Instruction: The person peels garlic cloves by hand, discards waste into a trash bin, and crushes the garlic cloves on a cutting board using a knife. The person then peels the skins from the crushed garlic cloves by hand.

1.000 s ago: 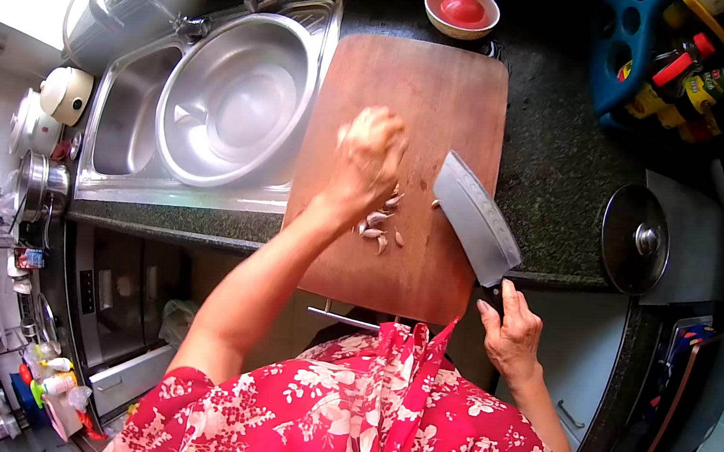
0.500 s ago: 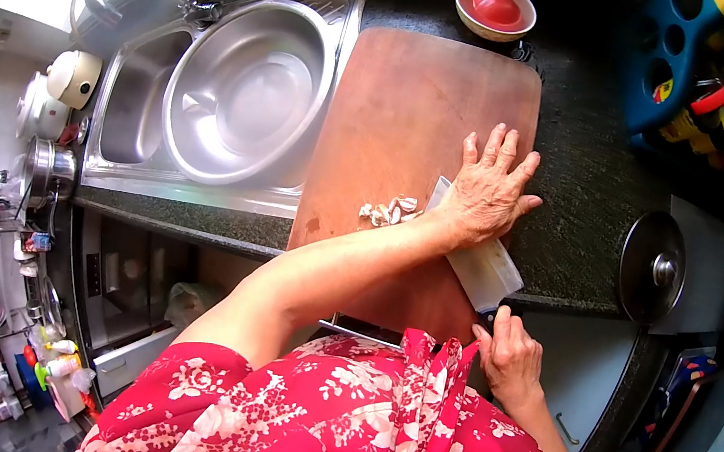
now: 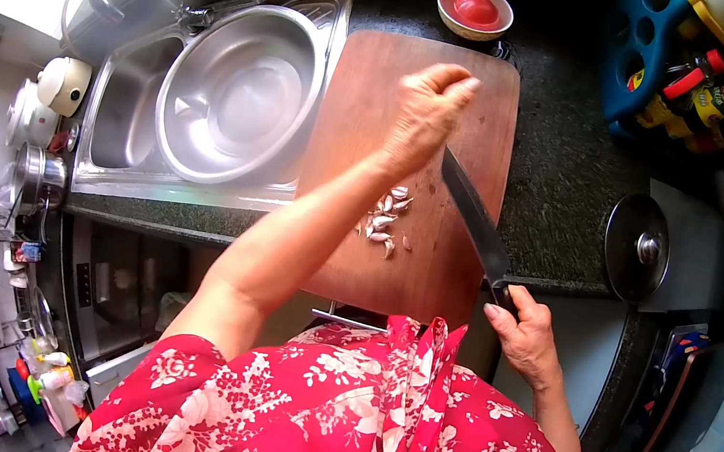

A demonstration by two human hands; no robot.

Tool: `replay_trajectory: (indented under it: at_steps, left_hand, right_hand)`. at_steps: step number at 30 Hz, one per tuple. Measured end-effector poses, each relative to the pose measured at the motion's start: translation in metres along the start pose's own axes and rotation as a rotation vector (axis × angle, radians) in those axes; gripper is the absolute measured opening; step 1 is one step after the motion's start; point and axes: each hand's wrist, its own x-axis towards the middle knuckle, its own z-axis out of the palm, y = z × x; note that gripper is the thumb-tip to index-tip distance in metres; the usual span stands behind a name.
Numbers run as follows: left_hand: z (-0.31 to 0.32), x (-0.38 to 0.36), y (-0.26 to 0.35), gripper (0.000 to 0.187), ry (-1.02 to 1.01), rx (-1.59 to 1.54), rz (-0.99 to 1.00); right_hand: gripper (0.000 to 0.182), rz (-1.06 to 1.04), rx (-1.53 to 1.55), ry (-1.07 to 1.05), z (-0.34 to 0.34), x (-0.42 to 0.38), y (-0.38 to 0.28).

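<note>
My right hand (image 3: 528,339) grips the black handle of a kitchen knife (image 3: 477,217) at the board's near right edge. The dark blade points away and to the left across the wooden cutting board (image 3: 439,283). Above the board, my left hand (image 3: 433,111) is raised in a fist near the knife's tip, apart from the blade, with nothing showing in it. Several whitish garlic cloves (image 3: 385,222) lie left of the blade, some partly covered by my left forearm.
Left of the board, a large steel basin (image 3: 171,110) rests over the sink (image 3: 125,112). Behind the board stands a bowl (image 3: 451,15) holding something red. A pan lid (image 3: 624,248) and a blue rack (image 3: 623,74) with bottles are on the right.
My left hand has lifted off the flat of the blade and closed into a fist. The knife has tilted from lying flat to nearly edge-on. More garlic cloves show.
</note>
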Motion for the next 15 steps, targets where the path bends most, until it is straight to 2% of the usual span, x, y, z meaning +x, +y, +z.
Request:
replay_trajectory:
  at_steps: [1,3,5,7,8,10,11,13,14,15]
  left_hand:
    - [-0.013,0.002,0.005,0.024,0.026,0.012,0.081]
    - [-0.039,-0.001,0.004,0.019,0.051,0.133,0.047]
    - [-0.057,-0.016,0.001,0.018,0.010,0.201,0.025]
    - [-0.068,-0.031,-0.017,0.021,-0.218,0.408,-0.052]
    - [-0.071,-0.040,-0.021,0.022,-0.248,0.493,-0.017]
    - [-0.074,-0.051,-0.029,0.020,-0.280,0.767,0.126]
    - [-0.075,-0.053,-0.029,0.020,-0.280,0.763,0.121]
    - [-0.075,-0.057,-0.028,0.021,-0.407,0.963,0.080]
    - [-0.075,-0.055,-0.027,0.014,-0.487,1.076,0.096]
    - [-0.075,-0.054,-0.027,0.014,-0.487,1.076,0.094]
  right_hand:
    - [0.019,-0.002,-0.010,0.001,-0.002,0.000,-0.003]
    - [0.017,0.394,0.515,-0.162,0.000,0.001,-0.003]
    - [0.019,0.374,0.604,-0.158,0.003,0.000,-0.004]
    - [0.024,0.404,0.966,-0.172,0.005,-0.002,0.000]
    - [0.028,0.380,1.077,-0.177,0.007,-0.002,0.005]
    - [0.028,0.353,0.962,-0.106,0.012,0.001,0.005]
    - [0.028,0.334,0.855,-0.036,0.013,0.000,0.004]
    - [0.027,0.330,0.886,-0.049,0.010,-0.003,0.003]
    - [0.027,0.358,0.841,-0.077,0.008,-0.007,0.003]
    - [0.027,0.384,0.798,-0.102,0.007,-0.011,0.003]
